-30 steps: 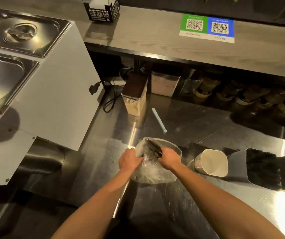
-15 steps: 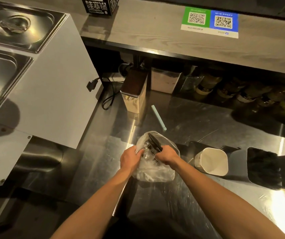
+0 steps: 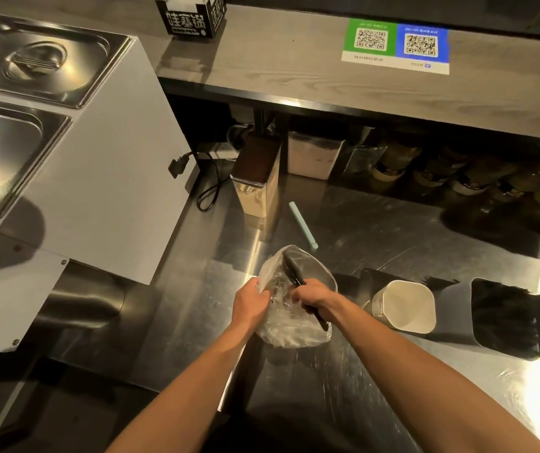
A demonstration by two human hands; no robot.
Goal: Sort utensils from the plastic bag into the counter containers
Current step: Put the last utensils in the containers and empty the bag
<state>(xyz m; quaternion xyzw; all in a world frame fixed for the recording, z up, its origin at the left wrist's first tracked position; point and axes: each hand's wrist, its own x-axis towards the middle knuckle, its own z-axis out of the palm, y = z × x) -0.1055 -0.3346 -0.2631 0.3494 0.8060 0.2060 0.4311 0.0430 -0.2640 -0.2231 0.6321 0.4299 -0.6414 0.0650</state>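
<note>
While the left hand (image 3: pixel 250 299) pinches the rim of the plastic bag (image 3: pixel 294 335) on the table (image 3: pixel 376 237), the right hand (image 3: pixel 314 295) curls its fingers (image 3: pixel 299 289) round dark utensils (image 3: pixel 291 269).

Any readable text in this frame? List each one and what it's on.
"哇塞锅": large white characters on the front of the black box holder at the back of the wooden counter. The small line beneath them is too small to read, and the print on its side face is cut off.
Green and blue QR code sign, flat on the same counter: two QR codes; its small print is upside down and too blurred to read.
Nothing else is readable.
</note>
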